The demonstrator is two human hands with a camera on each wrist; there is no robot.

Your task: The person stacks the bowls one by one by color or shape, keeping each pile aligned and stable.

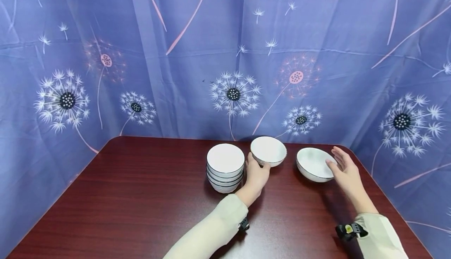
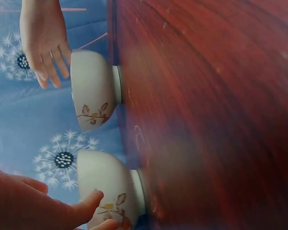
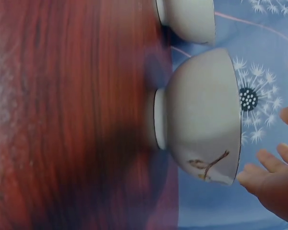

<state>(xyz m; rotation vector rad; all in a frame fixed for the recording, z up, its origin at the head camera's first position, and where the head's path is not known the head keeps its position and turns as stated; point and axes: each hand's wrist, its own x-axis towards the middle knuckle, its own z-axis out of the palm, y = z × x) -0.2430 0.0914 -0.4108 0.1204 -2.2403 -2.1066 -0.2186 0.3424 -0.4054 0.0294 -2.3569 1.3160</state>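
Observation:
A white bowl (image 1: 268,148) with a thin dark rim stands upright near the table's back edge. My left hand (image 1: 257,177) is at its near left side, thumb in front of the wall and fingers extended beside it; contact is hard to tell. In the left wrist view, this bowl (image 2: 103,175) bears a brown leafy sprig. Farther right, a second white bowl (image 1: 314,164) stands upright, its foot on the table. My right hand (image 1: 347,173) is at its right side, fingers spread and raised. In the right wrist view, fingertips come close to the rim of that bowl (image 3: 201,110).
A stack of several white bowls (image 1: 225,169) stands just left of my left hand. The dark red wooden table (image 1: 123,204) ends at a blue dandelion-print curtain (image 1: 190,75) behind and at both sides. Small dark devices are strapped on both wrists.

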